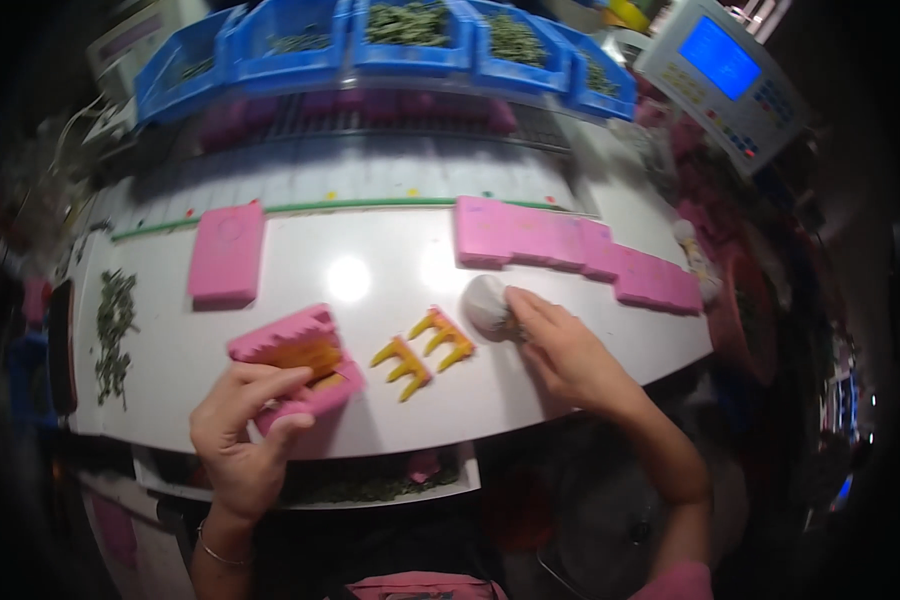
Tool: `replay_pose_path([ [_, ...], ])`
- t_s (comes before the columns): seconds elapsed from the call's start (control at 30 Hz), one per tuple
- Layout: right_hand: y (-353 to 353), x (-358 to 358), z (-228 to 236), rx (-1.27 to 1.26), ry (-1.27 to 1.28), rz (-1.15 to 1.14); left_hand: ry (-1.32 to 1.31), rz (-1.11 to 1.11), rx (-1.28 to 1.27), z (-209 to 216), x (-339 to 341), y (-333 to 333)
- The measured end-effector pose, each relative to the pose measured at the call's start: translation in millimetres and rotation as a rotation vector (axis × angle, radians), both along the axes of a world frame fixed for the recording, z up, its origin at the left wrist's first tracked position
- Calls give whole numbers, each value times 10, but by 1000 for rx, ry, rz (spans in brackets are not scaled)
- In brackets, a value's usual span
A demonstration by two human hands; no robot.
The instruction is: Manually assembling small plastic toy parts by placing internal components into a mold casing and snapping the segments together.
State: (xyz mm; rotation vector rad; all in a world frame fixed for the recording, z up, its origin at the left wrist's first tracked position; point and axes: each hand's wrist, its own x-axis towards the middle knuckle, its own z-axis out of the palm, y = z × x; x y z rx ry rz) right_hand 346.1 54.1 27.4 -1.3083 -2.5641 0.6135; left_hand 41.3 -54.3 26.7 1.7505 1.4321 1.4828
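A: Step? 
B: I see the left hand [238, 425] closed around the pink toothed block [297, 367], orange insert showing. Right hand [567, 352] pinches a pale round lump [486, 303]. 
A: Next? 
B: My guess: a steady block, careful placing. Two yellow combs [425, 352] lie between, on the white bench [370, 280]; blue bins [390, 40] behind.

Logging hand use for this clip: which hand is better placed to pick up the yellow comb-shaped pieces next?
Probably the right hand: it only touches the white round object beside the yellow pieces, while the left hand grips the pink mould.
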Motion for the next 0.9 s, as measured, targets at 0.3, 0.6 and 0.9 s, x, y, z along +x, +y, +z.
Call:
replay_pose_path([
  [0.3,-164,-72,53,-145,136,-118,700,2,-309,104,-25,-139],
  [0.6,-563,-886,219,525,-22,322,355,12,-126,-457,42,-124],
  [0.9,-584,-1110,205,552,-316,467,383,-15,-117,-470,-51,-126],
])
